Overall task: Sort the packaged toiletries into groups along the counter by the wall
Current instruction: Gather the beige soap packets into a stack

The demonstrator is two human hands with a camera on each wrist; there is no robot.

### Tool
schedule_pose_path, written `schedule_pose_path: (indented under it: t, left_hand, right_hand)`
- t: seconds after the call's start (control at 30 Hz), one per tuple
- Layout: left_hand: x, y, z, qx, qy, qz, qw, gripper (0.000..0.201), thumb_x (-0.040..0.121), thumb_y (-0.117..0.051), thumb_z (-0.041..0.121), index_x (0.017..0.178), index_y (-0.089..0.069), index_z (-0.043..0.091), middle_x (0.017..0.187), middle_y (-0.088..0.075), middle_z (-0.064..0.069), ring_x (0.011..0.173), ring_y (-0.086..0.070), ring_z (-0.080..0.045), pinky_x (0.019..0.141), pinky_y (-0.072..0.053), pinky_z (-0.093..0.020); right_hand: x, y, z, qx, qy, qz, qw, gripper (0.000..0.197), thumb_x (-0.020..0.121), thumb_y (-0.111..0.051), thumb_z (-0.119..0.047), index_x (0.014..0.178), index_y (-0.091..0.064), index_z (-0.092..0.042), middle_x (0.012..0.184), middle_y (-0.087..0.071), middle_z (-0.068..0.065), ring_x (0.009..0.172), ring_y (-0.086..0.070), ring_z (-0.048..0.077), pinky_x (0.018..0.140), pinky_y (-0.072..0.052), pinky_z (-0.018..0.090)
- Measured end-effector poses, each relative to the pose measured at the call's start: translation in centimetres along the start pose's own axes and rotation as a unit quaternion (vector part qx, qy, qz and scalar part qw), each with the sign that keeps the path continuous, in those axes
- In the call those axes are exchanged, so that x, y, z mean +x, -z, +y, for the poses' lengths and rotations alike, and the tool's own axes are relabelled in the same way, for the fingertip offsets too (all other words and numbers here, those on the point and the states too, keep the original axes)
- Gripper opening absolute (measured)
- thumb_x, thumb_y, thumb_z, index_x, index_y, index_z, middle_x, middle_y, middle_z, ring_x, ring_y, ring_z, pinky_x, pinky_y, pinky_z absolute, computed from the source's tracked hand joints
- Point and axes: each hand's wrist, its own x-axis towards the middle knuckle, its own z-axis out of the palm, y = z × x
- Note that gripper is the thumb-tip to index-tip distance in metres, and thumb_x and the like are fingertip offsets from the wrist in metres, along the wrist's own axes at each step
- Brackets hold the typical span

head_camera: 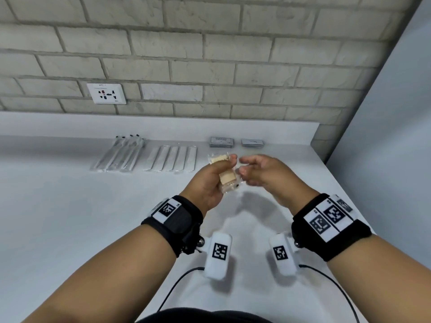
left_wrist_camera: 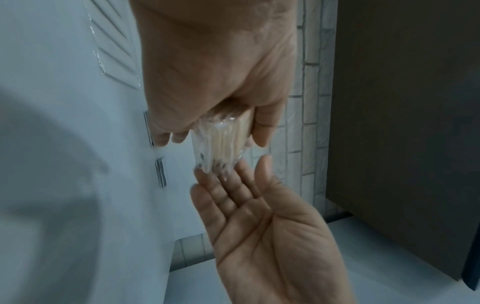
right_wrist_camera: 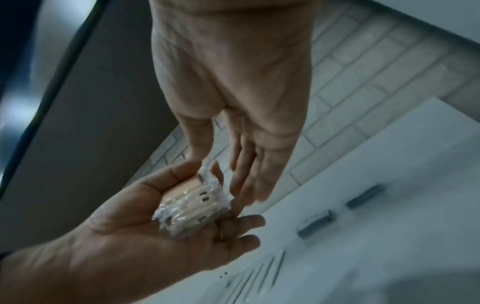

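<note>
My left hand (head_camera: 211, 180) grips a small bundle of clear-wrapped tan packets (head_camera: 225, 174) above the white counter (head_camera: 58, 206), thumb on top. In the left wrist view the bundle (left_wrist_camera: 223, 139) sticks out between the thumb and fingers. My right hand (head_camera: 254, 169) is open beside it, palm turned inward. Its straight fingertips (left_wrist_camera: 233, 174) meet the wrap's end. The right wrist view shows the bundle (right_wrist_camera: 192, 207) lying in the left palm. By the wall lie groups: clear black-tipped packets (head_camera: 119, 155), long white sachets (head_camera: 172, 158), and two grey sachet stacks (head_camera: 221, 142) (head_camera: 252, 142).
A brick wall with a white socket (head_camera: 106, 93) runs behind the counter's raised back ledge (head_camera: 163, 124). The counter ends at a right edge (head_camera: 349, 194) next to a grey side panel (head_camera: 396, 113). Black cables (head_camera: 172, 290) trail from the wrist cameras near my body.
</note>
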Motion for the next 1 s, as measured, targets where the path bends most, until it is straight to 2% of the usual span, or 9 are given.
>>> schedule_pose_path:
  t: [0.1,0.23,0.37,0.5,0.63,0.77,0.87,0.93,1.0]
  left_hand:
    - [1.3,-0.6,-0.3,-0.012,0.019,-0.040,0.999,0.018,0.077,-0.065,0.014,0.094,-0.062,0.015,0.082,-0.066,-0.003,0.071,-0.066,-0.017,0.062,-0.054,-0.027]
    - [3.5,-1.4,-0.7,0.013,0.037,-0.074,0.996,0.023,0.076,-0.065,0.016,0.099,-0.064,0.015,0.082,-0.066,-0.003,0.071,-0.066,-0.017,0.061,-0.054,-0.027]
    - [7.5,-2.8,-2.0,0.086,0.047,-0.048,0.994,0.023,0.085,-0.067,0.023,0.105,-0.065,0.011,0.091,-0.067,-0.006,0.082,-0.066,-0.020,0.073,-0.052,-0.030]
    - [11.9,-4.3,-4.2,0.211,0.066,-0.029,0.975,0.009,0.094,-0.058,0.030,0.094,-0.064,0.025,0.092,-0.069,0.006,0.091,-0.060,-0.013,0.085,-0.042,-0.030]
    - [17.7,-5.6,-7.0,0.298,0.062,-0.014,0.952,0.020,0.096,-0.048,0.013,0.093,-0.062,0.028,0.086,-0.062,0.008,0.078,-0.055,-0.006,0.071,-0.042,-0.023]
    - [23.4,-6.8,-8.5,0.331,0.059,0.006,0.942,0.024,0.092,-0.050,0.010,0.111,-0.065,0.006,0.099,-0.068,-0.007,0.079,-0.059,-0.013,0.068,-0.045,-0.020]
    - [26.8,-7.4,-8.8,0.333,0.053,0.016,0.941,0.021,0.090,-0.057,0.020,0.107,-0.066,0.010,0.099,-0.071,-0.006,0.081,-0.064,-0.014,0.070,-0.050,-0.021]
    - [28.5,-7.8,-8.9,0.322,0.043,0.016,0.946,0.026,0.081,-0.062,0.028,0.103,-0.065,0.014,0.098,-0.072,-0.007,0.086,-0.065,-0.019,0.079,-0.051,-0.031]
    - [29.5,-8.2,-9.0,0.314,0.037,0.020,0.948,0.035,0.073,-0.061,0.031,0.103,-0.062,0.012,0.097,-0.071,-0.011,0.085,-0.065,-0.023,0.078,-0.051,-0.038]
  right_hand:
    - [0.8,0.0,0.2,0.079,-0.034,-0.066,0.994,0.017,0.088,-0.063,-0.005,0.104,-0.066,-0.007,0.090,-0.067,0.008,0.081,-0.062,0.021,0.077,-0.051,0.031]
    - [2.4,1.0,0.6,0.122,-0.071,-0.081,0.987,0.014,0.085,-0.063,0.000,0.098,-0.067,-0.006,0.084,-0.068,0.008,0.076,-0.065,0.019,0.073,-0.052,0.033]
    - [5.5,4.6,2.2,0.101,-0.114,-0.039,0.988,0.013,0.083,-0.065,0.002,0.094,-0.068,-0.005,0.080,-0.070,0.008,0.071,-0.066,0.020,0.067,-0.053,0.031]
    - [10.0,9.1,5.4,0.064,-0.206,0.050,0.975,0.008,0.081,-0.067,-0.001,0.087,-0.066,-0.005,0.080,-0.066,0.011,0.069,-0.062,0.024,0.060,-0.049,0.030]
    - [15.1,13.1,9.0,0.023,-0.296,0.094,0.950,0.006,0.080,-0.070,-0.007,0.085,-0.066,-0.008,0.073,-0.065,0.008,0.057,-0.057,0.019,0.047,-0.035,0.023]
    - [20.5,15.8,11.2,-0.013,-0.311,0.103,0.945,0.022,0.077,-0.078,-0.016,0.095,-0.067,-0.006,0.091,-0.070,0.012,0.076,-0.063,0.024,0.059,-0.044,0.027]
    - [23.6,17.5,11.6,-0.081,-0.304,0.089,0.945,0.012,0.084,-0.071,-0.020,0.085,-0.065,-0.010,0.082,-0.064,0.007,0.073,-0.059,0.019,0.066,-0.049,0.027]
    - [25.2,18.3,11.6,-0.082,-0.272,0.077,0.956,0.018,0.088,-0.063,-0.014,0.074,-0.055,-0.021,0.080,-0.056,-0.003,0.072,-0.055,0.011,0.067,-0.050,0.023]
    - [26.4,18.8,11.7,-0.109,-0.247,0.070,0.960,0.026,0.091,-0.057,-0.012,0.070,-0.049,-0.025,0.089,-0.055,-0.001,0.087,-0.056,0.014,0.087,-0.053,0.031]
